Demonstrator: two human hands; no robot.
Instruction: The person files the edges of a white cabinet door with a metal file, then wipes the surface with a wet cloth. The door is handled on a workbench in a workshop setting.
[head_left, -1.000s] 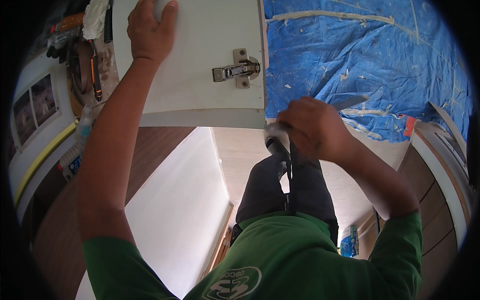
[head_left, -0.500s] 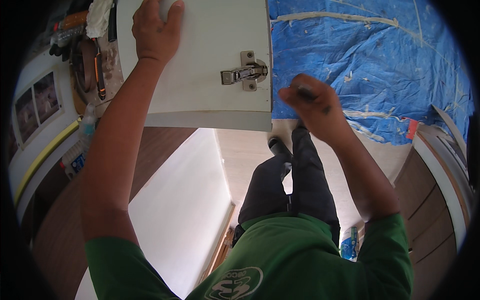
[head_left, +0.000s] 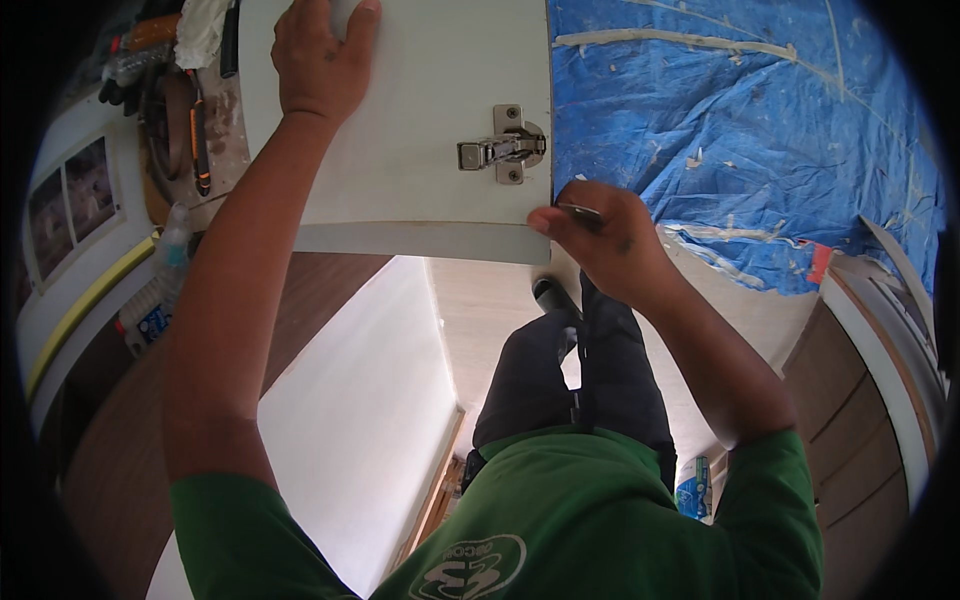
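Observation:
My left hand (head_left: 325, 60) lies flat on a white cabinet door panel (head_left: 400, 100), its thumb spread away from the fingers. A metal concealed hinge (head_left: 508, 147) is screwed to this panel near its right edge, its arm pointing left. By the panel's lower right corner, my right hand (head_left: 600, 235) is closed around a small, flat, greyish metal piece (head_left: 581, 212). Only a short part of that piece shows between thumb and fingers, so its kind is unclear. The right thumb is at the panel's edge; whether it touches is hard to tell.
A blue tarp (head_left: 700, 120) with tape strips spreads beyond the panel's right edge. At the left lie an orange-and-black tool (head_left: 200, 150), a clear bottle (head_left: 175, 240) and other items. A white board (head_left: 350, 400) stands below, and wood-toned boards (head_left: 850, 400) stand at the right.
My right hand has moved down and slightly left, to the panel's lower right corner. The panel and my left hand on it appear slightly further right.

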